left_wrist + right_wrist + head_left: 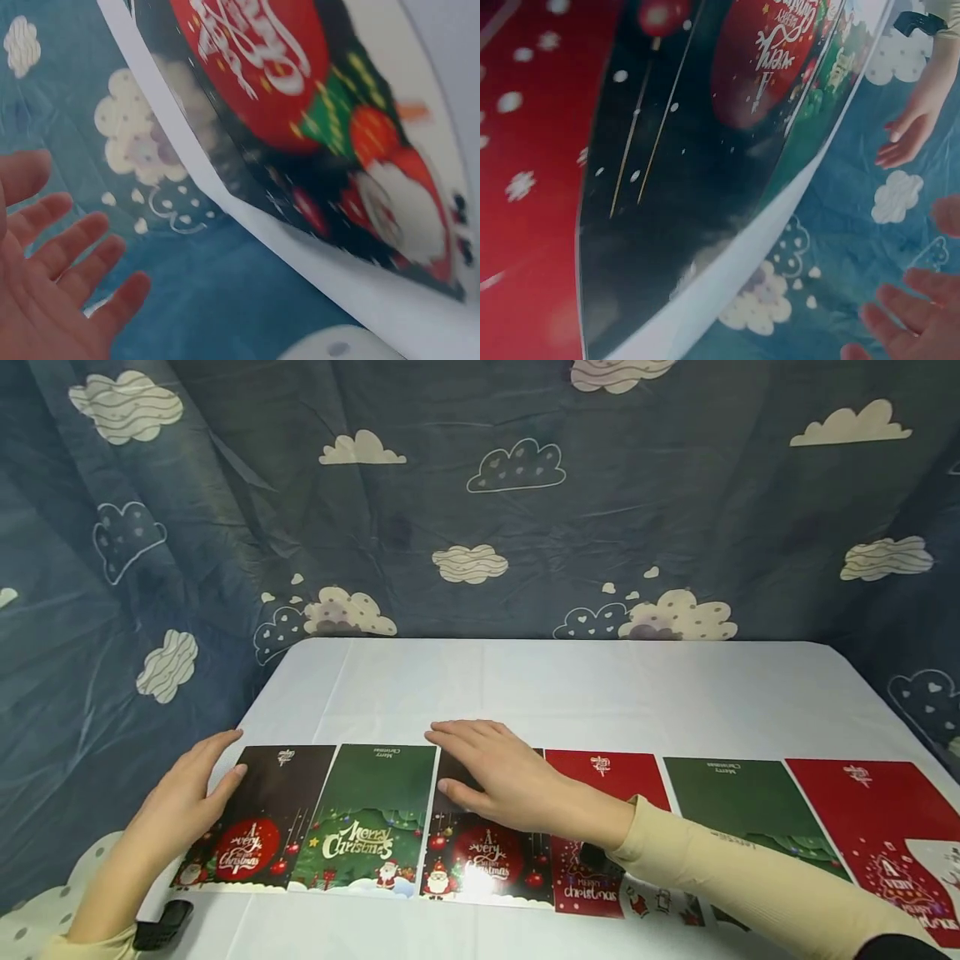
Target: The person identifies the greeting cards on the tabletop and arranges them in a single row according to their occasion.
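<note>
Several Christmas cards lie side by side in a row on the white table. At the left end is a black card [277, 793] with a red round emblem, and beside it a green card [378, 793] with Merry Christmas lettering. My left hand [176, 802] is at the left edge of the first black card, fingers extended, holding nothing. My right hand [502, 777], palm down with loosely straight fingers, is over a second black card [487, 856] and hides part of it. Contact with that card cannot be told. In the right wrist view the right fingers [907, 311] grip nothing.
Right of the second black card lie a red card [607, 777], a green card [738, 793] and another red card [862, 810]. My right forearm [735, 868] crosses over some of them. Behind the white table [570, 693] hangs a blue cloud-patterned cloth [420, 510].
</note>
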{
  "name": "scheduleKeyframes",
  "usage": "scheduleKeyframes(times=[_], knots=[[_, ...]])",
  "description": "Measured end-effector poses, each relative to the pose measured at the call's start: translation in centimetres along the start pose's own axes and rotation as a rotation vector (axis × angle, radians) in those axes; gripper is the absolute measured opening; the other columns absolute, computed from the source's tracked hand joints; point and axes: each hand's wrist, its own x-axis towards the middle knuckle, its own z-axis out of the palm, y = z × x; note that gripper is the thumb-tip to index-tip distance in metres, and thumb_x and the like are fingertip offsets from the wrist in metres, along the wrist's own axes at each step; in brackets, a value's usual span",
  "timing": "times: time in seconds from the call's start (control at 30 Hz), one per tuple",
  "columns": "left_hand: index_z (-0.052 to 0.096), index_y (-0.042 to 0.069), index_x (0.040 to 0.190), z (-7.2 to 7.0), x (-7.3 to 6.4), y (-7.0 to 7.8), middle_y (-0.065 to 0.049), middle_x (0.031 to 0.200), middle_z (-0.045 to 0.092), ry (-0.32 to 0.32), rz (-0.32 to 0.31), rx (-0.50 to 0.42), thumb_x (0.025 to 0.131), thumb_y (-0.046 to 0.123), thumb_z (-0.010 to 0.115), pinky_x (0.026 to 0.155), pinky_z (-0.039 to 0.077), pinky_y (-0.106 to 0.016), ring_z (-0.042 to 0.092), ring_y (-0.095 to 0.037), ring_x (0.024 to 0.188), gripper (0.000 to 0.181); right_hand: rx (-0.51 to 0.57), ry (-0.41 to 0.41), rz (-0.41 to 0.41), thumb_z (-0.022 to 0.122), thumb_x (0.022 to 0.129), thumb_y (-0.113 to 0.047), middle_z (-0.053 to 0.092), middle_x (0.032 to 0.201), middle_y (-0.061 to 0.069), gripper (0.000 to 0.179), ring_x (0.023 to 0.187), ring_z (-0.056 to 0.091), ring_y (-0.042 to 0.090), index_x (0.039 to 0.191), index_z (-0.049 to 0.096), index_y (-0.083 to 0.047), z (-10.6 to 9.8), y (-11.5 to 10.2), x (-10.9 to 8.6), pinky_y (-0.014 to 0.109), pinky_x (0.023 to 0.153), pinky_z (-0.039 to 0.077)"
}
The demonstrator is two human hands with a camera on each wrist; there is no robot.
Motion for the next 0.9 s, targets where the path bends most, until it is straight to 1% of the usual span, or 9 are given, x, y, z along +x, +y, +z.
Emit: scheduleKeyframes(times=[0.17,0.3,0.37,0.43,0.53,0.6,0.67,0.77,0.9], knots=[[0.038,-0.003,0.144,-0.6,-0.6,-1.4,-0.034,0.138,0.042,-0.011,-0.073,-0.04,0.101,0.021,0.056,0.09,0.035,-0.071,0.04,-0.055,0.122,0.052,0.219,-0.034,0.003,0.054,0.101,-0.038,0.043,0.15,-0.001,0.054,0.139,0.036,0.013,0.148,0.043,-0.014,1.0,-0.2,1.4,0.036,0.114,0.029],[0.041,-0.002,0.142,-1.0,-1.0,-2.5,-0.033,0.131,0.048,-0.017,-0.124,-0.053,0.102,0.019,0.054,0.079,0.044,-0.065,0.048,-0.052,0.114,0.047,0.376,-0.067,0.037,0.052,0.102,-0.04,0.047,0.146,-0.006,0.05,0.135,0.04,0.01,0.146,0.044,-0.018,1.9,-0.8,2.4,0.035,0.11,0.036],[0.042,-0.002,0.141,-1.1,-1.2,-2.8,-0.032,0.129,0.051,-0.033,-0.154,-0.072,0.104,0.018,0.05,0.076,0.045,-0.062,0.05,-0.05,0.112,0.043,0.487,-0.089,0.064,0.052,0.102,-0.04,0.05,0.142,-0.008,0.048,0.13,0.045,0.009,0.145,0.047,-0.019,2.4,-1.3,3.0,0.035,0.105,0.041],[0.042,-0.003,0.14,-1.0,-1.3,-3.1,-0.032,0.129,0.051,-0.057,-0.173,-0.103,0.106,0.017,0.045,0.077,0.046,-0.061,0.05,-0.05,0.113,0.04,0.62,-0.111,0.111,0.053,0.102,-0.038,0.054,0.136,-0.009,0.044,0.124,0.05,0.007,0.141,0.051,-0.019,2.8,-1.7,3.7,0.031,0.1,0.045],[0.043,-0.005,0.139,-1.0,-1.2,-3.3,-0.032,0.131,0.051,-0.101,-0.194,-0.151,0.107,0.016,0.041,0.082,0.047,-0.06,0.049,-0.05,0.117,0.038,0.894,-0.151,0.201,0.053,0.102,-0.031,0.06,0.13,-0.007,0.037,0.115,0.058,0.013,0.136,0.056,-0.015,3.5,-2.6,4.8,0.028,0.092,0.05],[0.043,-0.005,0.138,-0.9,-1.1,-3.4,-0.032,0.131,0.051,-0.125,-0.208,-0.175,0.107,0.016,0.04,0.083,0.052,-0.049,0.05,-0.049,0.117,0.038,1.074,-0.18,0.27,0.052,0.103,-0.025,0.061,0.128,-0.002,0.034,0.115,0.059,0.02,0.133,0.058,-0.011,4.0,-3.2,5.5,0.029,0.091,0.051],[0.044,-0.006,0.137,-0.9,-1.2,-3.6,-0.031,0.129,0.053,-0.141,-0.23,-0.185,0.107,0.017,0.041,0.077,0.054,-0.036,0.053,-0.048,0.115,0.038,1.227,-0.203,0.326,0.051,0.103,-0.021,0.06,0.13,0.004,0.032,0.115,0.059,0.025,0.131,0.058,-0.006,4.5,-3.9,6.2,0.032,0.091,0.053],[0.045,-0.007,0.137,-0.7,-1.3,-3.9,-0.032,0.127,0.055,-0.162,-0.25,-0.202,0.107,0.019,0.041,0.068,0.05,-0.022,0.056,-0.044,0.11,0.039,1.345,-0.222,0.401,0.049,0.104,-0.019,0.058,0.134,0.009,0.032,0.117,0.059,0.024,0.131,0.058,-0.003,5.4,-5.1,7.0,0.033,0.091,0.053],[0.043,-0.009,0.136,-0.4,-1.3,-4.3,-0.034,0.124,0.056,-0.197,-0.26,-0.231,0.107,0.017,0.039,0.066,0.049,-0.023,0.057,-0.041,0.105,0.039,1.428,-0.24,0.497,0.05,0.104,-0.021,0.055,0.136,0.01,0.035,0.117,0.059,0.022,0.132,0.057,0.0,6.8,-6.6,7.9,0.034,0.09,0.054]])
